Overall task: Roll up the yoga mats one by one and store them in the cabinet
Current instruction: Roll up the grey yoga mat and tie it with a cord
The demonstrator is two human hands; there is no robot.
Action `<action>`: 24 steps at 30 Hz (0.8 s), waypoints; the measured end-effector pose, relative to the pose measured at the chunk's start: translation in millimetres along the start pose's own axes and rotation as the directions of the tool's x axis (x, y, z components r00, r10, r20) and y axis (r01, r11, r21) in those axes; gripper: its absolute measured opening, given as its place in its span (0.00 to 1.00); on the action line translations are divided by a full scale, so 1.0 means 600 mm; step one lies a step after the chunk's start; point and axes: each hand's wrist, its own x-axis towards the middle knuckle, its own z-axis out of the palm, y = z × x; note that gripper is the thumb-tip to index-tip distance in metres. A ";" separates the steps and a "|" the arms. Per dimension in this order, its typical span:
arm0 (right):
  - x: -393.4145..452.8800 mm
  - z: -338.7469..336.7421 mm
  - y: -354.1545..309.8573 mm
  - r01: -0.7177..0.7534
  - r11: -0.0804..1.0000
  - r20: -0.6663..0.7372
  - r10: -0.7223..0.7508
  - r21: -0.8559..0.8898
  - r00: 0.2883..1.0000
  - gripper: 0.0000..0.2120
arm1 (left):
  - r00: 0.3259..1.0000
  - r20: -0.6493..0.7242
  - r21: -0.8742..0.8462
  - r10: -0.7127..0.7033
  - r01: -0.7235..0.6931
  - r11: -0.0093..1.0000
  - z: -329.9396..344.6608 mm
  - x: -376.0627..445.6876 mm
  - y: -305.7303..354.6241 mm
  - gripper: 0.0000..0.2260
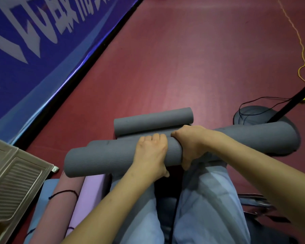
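Across the person's knees lies a rolled grey mat, gripped mid-length by left hand and right hand. Beyond the grip, another grey roll waits on the floor. Storing in the cabinet remains.

Rolled mat across the lap: slate grey, fine wavy ribbing; second roll beyond it, same grey; floor dull maroon; banner deep blue with white characters (black strip along its lower edge); rolled mats at lower left: dusty pink, lilac, light blue; trousers pale blue; cord yellow; panel beige, ridged.
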 end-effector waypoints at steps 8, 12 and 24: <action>-0.028 0.060 -0.016 0.047 0.987 -0.348 -0.099 -0.153 0.932 0.52 | 0.998 0.064 -0.048 0.023 -0.020 0.999 -0.035 0.034 -0.021 0.28; -0.017 0.076 -0.026 0.001 0.993 -0.475 -0.059 -0.121 0.878 0.37 | 0.991 0.122 -0.074 0.059 -0.050 0.996 -0.042 0.050 -0.029 0.27; 0.035 -0.028 0.001 0.052 0.997 -0.088 -0.056 -0.050 0.995 0.41 | 0.997 -0.078 -0.036 0.002 -0.005 0.999 0.005 0.038 -0.035 0.49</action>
